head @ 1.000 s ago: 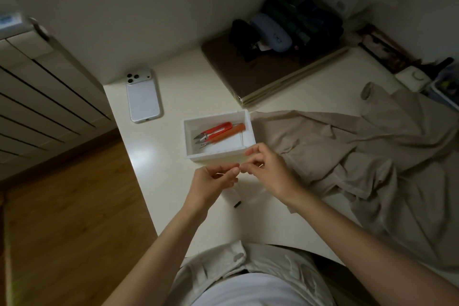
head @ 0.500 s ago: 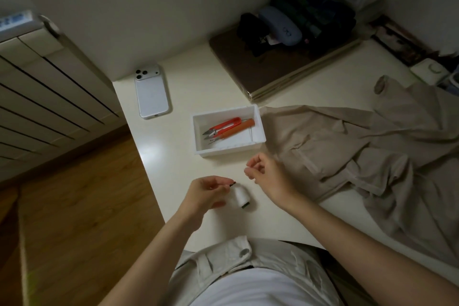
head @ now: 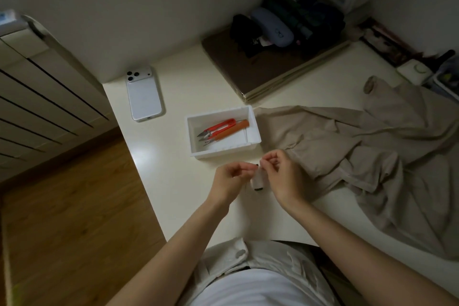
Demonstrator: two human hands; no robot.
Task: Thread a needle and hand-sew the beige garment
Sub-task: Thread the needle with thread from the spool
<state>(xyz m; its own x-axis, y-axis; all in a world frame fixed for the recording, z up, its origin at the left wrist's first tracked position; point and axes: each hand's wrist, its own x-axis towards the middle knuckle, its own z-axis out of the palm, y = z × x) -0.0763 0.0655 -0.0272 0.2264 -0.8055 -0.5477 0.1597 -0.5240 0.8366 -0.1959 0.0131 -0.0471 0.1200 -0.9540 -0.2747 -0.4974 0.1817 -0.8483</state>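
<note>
The beige garment (head: 372,156) lies crumpled on the right half of the white table (head: 188,82). A small white thread spool (head: 258,180) with dark ends sits on the table between my hands. My left hand (head: 233,176) has its fingertips pinched together just left of the spool's top. Facing it, my right hand (head: 280,174) pinches something fine at its fingertips. The needle and thread are too thin to make out in this dim view.
A white tray (head: 198,151) behind my hands holds red thread snips (head: 218,128) and an orange-handled tool (head: 229,130). A white phone (head: 143,94) lies face down at the back left. A brown board with dark pouches (head: 285,22) fills the back. The table's left edge drops to wood floor.
My hands parted, the left dipping toward the spool, and have now come back together above it, fingertips nearly touching. The spool stays on the table.
</note>
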